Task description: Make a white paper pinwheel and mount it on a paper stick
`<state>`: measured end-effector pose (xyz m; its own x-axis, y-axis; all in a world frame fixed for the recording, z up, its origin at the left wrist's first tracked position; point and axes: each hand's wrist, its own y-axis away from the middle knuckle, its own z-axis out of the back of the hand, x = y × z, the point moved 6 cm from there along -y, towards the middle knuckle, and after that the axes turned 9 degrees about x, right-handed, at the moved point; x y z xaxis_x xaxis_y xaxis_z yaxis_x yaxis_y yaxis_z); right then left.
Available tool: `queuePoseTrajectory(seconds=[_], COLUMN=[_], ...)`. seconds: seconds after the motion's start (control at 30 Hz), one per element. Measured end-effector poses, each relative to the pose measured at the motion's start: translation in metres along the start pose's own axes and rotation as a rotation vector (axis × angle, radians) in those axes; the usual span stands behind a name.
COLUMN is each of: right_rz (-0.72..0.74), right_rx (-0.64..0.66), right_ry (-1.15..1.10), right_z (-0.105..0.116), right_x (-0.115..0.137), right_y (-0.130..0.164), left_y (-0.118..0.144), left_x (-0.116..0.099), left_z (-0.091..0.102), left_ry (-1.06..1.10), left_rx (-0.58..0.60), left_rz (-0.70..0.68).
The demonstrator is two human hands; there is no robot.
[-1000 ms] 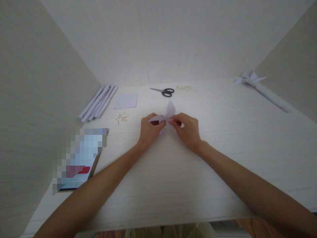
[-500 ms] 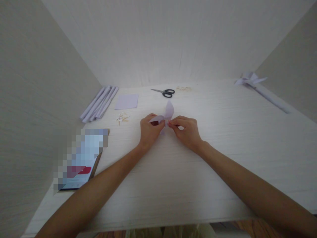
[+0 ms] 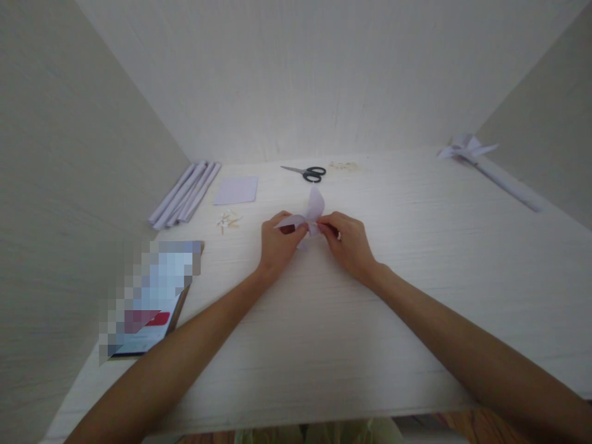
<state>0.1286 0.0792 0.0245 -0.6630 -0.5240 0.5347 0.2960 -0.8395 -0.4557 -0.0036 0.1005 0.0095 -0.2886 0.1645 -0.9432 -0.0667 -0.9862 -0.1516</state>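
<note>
Paper, pale lilac and folded into curved pinwheel blades (image 3: 311, 213), sits pinched between your hands at the middle of the whitewashed wood-grain tabletop (image 3: 416, 259). Your left hand (image 3: 277, 237) and right hand (image 3: 349, 240) both press thumb and fingertips together on its centre. Beyond the pinwheel lie black-handled steel scissors (image 3: 306, 172); left of those, a flat lilac paper square (image 3: 236, 189) and rolled lilac paper tubes (image 3: 184, 193). No writing is readable.
</note>
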Motion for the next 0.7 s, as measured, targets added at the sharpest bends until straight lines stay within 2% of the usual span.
queuePoseTrajectory(seconds=[0.4, 0.7], right_rz=[-0.066, -0.108], right_rx=[0.024, -0.008], right_ry=[-0.051, -0.304], right_z=[-0.005, -0.007], right_x=[-0.006, -0.013], right_y=[-0.002, 0.000], left_y=[0.000, -0.001], left_x=[-0.003, 0.002], left_z=[-0.001, 0.001], left_ry=[-0.098, -0.008], left_rx=[0.010, -0.016], left_rz=[-0.077, 0.012])
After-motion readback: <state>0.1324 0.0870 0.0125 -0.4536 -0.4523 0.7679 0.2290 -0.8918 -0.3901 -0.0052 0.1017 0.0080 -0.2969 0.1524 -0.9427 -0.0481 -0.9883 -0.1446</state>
